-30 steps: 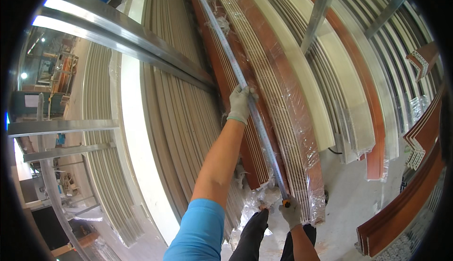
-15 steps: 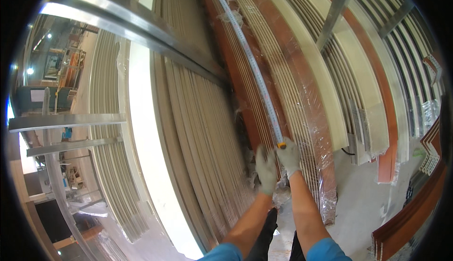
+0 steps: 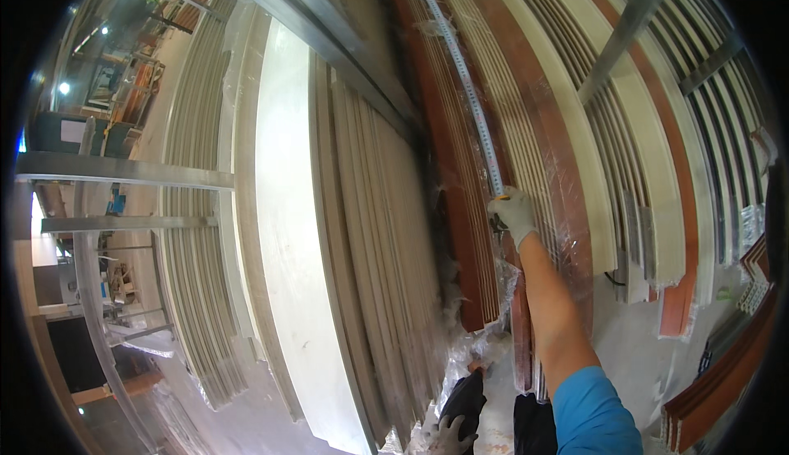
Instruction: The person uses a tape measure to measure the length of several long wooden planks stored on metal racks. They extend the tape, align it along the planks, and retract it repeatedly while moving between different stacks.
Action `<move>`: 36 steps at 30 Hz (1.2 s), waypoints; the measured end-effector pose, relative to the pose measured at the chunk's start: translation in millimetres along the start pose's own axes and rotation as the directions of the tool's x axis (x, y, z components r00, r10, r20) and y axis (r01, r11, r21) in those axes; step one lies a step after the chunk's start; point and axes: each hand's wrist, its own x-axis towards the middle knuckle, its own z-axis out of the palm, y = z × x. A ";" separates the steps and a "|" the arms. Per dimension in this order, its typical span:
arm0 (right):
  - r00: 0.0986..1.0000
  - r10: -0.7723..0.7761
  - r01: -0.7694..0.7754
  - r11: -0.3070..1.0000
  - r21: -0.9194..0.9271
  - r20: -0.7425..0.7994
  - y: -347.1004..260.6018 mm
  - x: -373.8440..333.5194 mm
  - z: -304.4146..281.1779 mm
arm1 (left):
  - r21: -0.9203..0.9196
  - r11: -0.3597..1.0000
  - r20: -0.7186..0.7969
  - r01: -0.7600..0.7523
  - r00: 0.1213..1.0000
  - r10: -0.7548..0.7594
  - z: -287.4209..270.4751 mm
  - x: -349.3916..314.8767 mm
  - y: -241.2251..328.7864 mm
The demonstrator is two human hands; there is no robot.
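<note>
My right hand (image 3: 518, 215), in a pale work glove, is closed around a tape measure (image 3: 498, 221), whose case is mostly hidden by the fingers. Its white blade (image 3: 468, 85) runs out straight, away from me, along a stack of long brown-and-cream panels (image 3: 468, 270) in clear plastic wrap. Down at the lower edge, my left hand (image 3: 448, 437), gloved too, lies against my dark trouser leg with its fingers apart and holds nothing. The near ends of the panels and crumpled wrap (image 3: 477, 348) are just beyond my legs.
Long beige panels (image 3: 386, 233) and a wide white panel (image 3: 288, 167) lie to the left. Metal rack bars (image 3: 131, 171) stick out at the far left, and a slanting bar (image 3: 629, 40) crosses the stacks at the right. Brown angled profiles (image 3: 723, 381) lie at the lower right.
My left hand has left the tape measure and dropped to my leg. My right hand, still gripping the tape measure, is a little farther up in view. The view has shifted slightly.
</note>
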 end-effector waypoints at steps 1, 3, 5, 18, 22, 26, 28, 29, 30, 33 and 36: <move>1.000 -0.013 0.013 1.000 0.012 0.020 -1.5 4.4 0.9 | -0.018 1.000 -0.024 -0.009 1.000 0.009 0.7 -1.6 0.8; 0.999 -0.005 0.005 1.000 0.013 0.042 -2.7 11.9 0.8 | -0.051 0.998 -0.068 -0.027 0.997 0.023 1.3 -0.8 4.2; 0.998 0.029 -0.032 0.998 0.051 0.052 -6.6 20.2 4.0 | -0.079 0.996 -0.054 -0.027 0.998 0.023 -0.4 3.1 7.5; 0.974 0.187 -0.210 0.956 0.204 0.127 -38.7 16.7 -4.9 | -0.021 1.000 -0.063 -0.006 0.998 0.004 -11.1 9.9 19.8; 0.979 0.168 -0.182 0.974 0.133 0.115 -34.9 17.1 -6.3 | 0.001 1.000 -0.062 -0.029 0.998 0.029 -12.8 10.8 20.3; 0.957 0.190 -0.225 0.964 0.145 0.221 -33.1 18.1 -9.3 | 0.012 0.999 -0.071 -0.037 0.997 0.038 -14.3 12.3 22.9; 0.968 0.174 -0.207 0.961 0.182 0.182 -33.6 17.4 -7.6 | 0.013 0.999 -0.064 -0.031 0.997 0.032 -14.7 13.0 23.7; 0.976 0.172 -0.198 0.956 0.217 0.132 -34.1 16.7 -6.1 | 0.015 0.999 -0.064 -0.028 0.998 0.029 -14.7 13.4 24.0; 0.976 0.191 -0.211 0.945 0.250 0.101 -34.5 16.2 -5.4 | 0.017 1.000 -0.063 -0.025 0.998 0.026 -14.6 13.6 24.1; 0.983 0.151 -0.174 0.949 0.262 0.108 -36.0 14.8 -7.2 | 0.010 1.000 -0.049 -0.018 0.999 0.019 -13.5 14.3 23.8; 0.981 0.143 -0.173 0.953 0.249 0.133 -36.8 12.9 -12.9 | 0.008 1.000 -0.033 -0.022 0.999 0.022 -11.3 16.3 23.3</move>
